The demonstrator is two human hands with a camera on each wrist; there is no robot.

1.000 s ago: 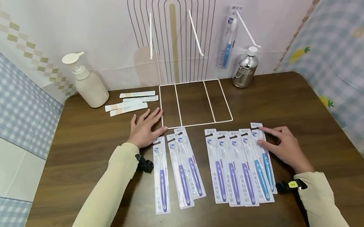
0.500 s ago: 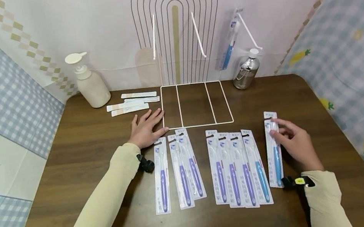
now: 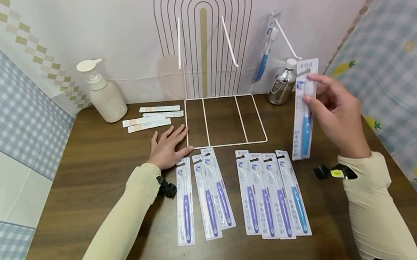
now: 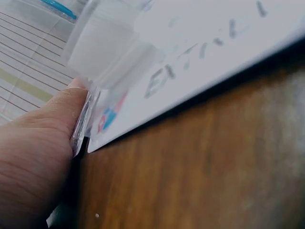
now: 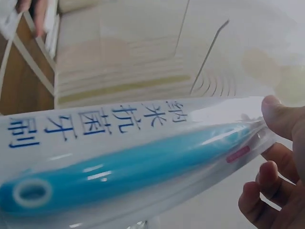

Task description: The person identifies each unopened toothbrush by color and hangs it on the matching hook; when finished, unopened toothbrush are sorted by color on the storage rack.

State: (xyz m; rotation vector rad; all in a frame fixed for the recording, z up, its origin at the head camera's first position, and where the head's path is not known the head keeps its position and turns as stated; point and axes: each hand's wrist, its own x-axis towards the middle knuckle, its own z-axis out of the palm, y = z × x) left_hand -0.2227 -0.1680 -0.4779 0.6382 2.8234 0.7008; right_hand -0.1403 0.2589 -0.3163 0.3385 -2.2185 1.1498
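Observation:
A blue packaged toothbrush is pinched near its upper end between the thumb and fingers of my right hand, raised above the right side of the table. In the right wrist view its blue handle shows large through the clear plastic. My left hand lies flat with fingers spread on the table, at the left side of the white wire rack. Just below that hand are packaged purple toothbrushes. Another packaged blue toothbrush hangs on the rack's right prong.
Several packaged toothbrushes, purple and one blue, lie side by side at front right. A silver bottle stands behind the held package. At back left are a pump bottle and several paper sachets. Two more prongs jut from the rack.
My right hand has taken the rightmost blue toothbrush package from the row, drawn it right, then lifted it up toward the back. My left hand has stayed in place.

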